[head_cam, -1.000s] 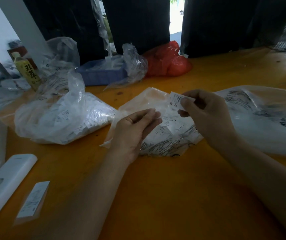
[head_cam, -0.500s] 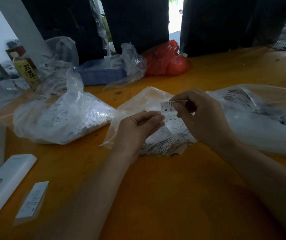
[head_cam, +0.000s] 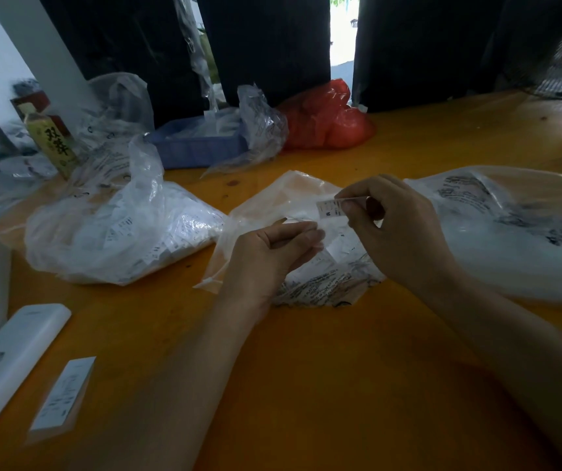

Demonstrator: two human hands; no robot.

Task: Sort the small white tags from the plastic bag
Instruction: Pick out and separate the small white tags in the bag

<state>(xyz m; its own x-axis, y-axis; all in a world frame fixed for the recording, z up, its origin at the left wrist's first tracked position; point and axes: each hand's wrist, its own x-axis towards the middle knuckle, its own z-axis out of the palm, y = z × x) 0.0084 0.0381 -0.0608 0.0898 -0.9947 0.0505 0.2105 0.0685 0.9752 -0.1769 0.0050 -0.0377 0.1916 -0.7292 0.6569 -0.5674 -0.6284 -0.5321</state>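
head | right hand (head_cam: 405,232) grip pinches small white tag (head_cam: 329,209), printed M | left hand (head_cam: 269,256) grip pinches plastic bag (head_cam: 272,205)

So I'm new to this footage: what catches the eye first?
The right hand pinching a small white tag at centre, above a flat plastic bag. Next, the red bag at the back of the orange table.

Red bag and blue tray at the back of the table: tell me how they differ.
The red bag is soft, crumpled and bulging; the blue tray is a stiff, low, straight-sided box. The bag looks closed, its contents hidden; the tray is open-topped with clear plastic spilling out. Both sit untouched along the table's far edge.
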